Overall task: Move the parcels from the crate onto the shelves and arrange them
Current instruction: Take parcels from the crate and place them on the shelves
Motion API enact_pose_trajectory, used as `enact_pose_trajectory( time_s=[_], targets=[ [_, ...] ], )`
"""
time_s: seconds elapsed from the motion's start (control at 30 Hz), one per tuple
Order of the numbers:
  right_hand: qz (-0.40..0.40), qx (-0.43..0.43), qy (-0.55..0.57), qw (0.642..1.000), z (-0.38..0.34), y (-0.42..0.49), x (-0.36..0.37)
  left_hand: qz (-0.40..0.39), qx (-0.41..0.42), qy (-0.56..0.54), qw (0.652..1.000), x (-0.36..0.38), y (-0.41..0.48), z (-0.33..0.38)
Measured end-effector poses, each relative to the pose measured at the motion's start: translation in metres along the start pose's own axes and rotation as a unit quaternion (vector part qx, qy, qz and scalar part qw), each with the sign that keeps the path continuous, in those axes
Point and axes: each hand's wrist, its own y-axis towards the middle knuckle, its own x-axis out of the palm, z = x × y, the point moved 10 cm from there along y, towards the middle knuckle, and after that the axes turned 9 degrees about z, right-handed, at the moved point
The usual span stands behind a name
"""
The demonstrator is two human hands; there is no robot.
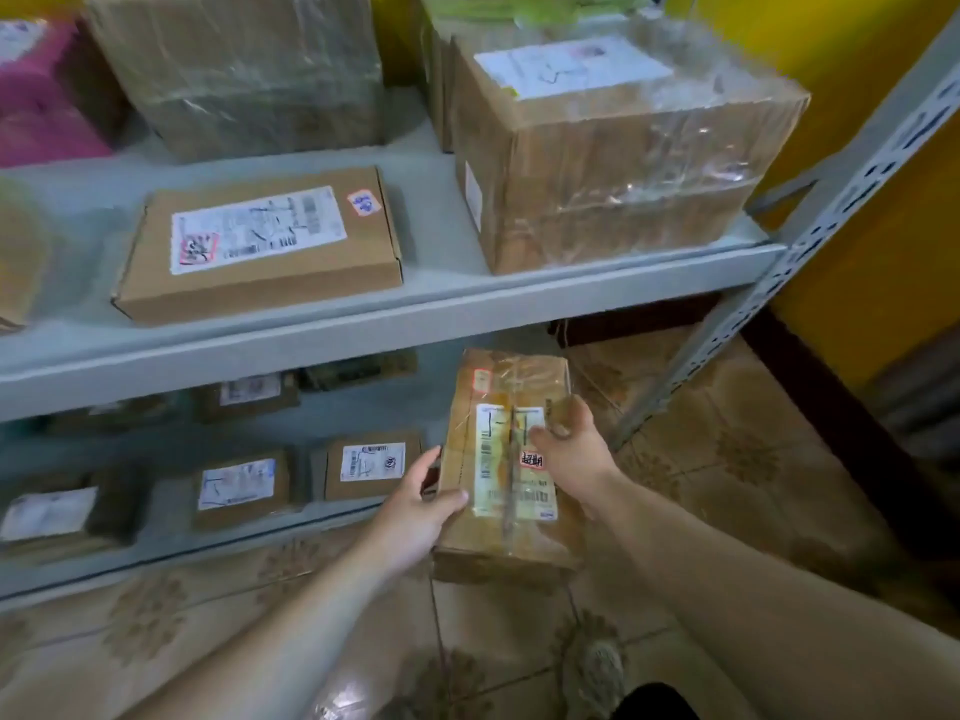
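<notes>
Both hands grip the taped parcel (506, 459) by its long sides, left hand (415, 504) and right hand (571, 449) with thumbs on top. It's held in the air just below the upper shelf (363, 330), at the right end. It looks like stiff cardboard and probably light, but the tape is slick, so grip the edges. There seems to be a gap under that shelf, with labelled boxes (371, 465) further left.
</notes>
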Motion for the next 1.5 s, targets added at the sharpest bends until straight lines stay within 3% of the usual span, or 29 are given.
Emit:
enact_pose_trajectory(
  time_s=[0.5,0.67,0.83,0.9,0.97,1.03,1.1,1.2,1.5],
  targets=[
    [0.029,-0.181,-0.032,0.982,0.112,0.291,0.118,0.054,0.147,-0.033,0.987,0.104,0.305,-0.140],
    [0.016,-0.201,-0.024,0.979,0.117,0.325,0.137,0.045,0.167,-0.025,0.985,0.112,0.342,-0.142],
    [-0.004,-0.190,-0.062,0.980,0.121,0.325,0.140,0.057,0.167,0.090,0.980,0.109,0.346,-0.134],
    [0.032,-0.255,-0.155,0.954,0.113,0.325,0.136,0.078,0.183,0.157,0.967,0.094,0.351,-0.131],
    [0.045,-0.356,-0.259,0.897,0.100,0.321,0.146,0.120,0.198,0.217,0.948,0.068,0.362,-0.133],
    [0.010,-0.426,-0.363,0.828,0.098,0.314,0.170,0.173,0.203,0.343,0.901,0.040,0.375,-0.142],
    [-0.024,-0.440,-0.425,0.791,0.102,0.314,0.185,0.204,0.172,0.474,0.839,0.020,0.388,-0.162],
    [-0.034,-0.442,-0.426,0.788,0.098,0.325,0.188,0.195,0.135,0.532,0.813,0.012,0.398,-0.197],
    [-0.002,-0.458,-0.450,0.766,0.063,0.347,0.191,0.252,0.146,0.496,0.818,0.007,0.408,-0.205]
  ],
)
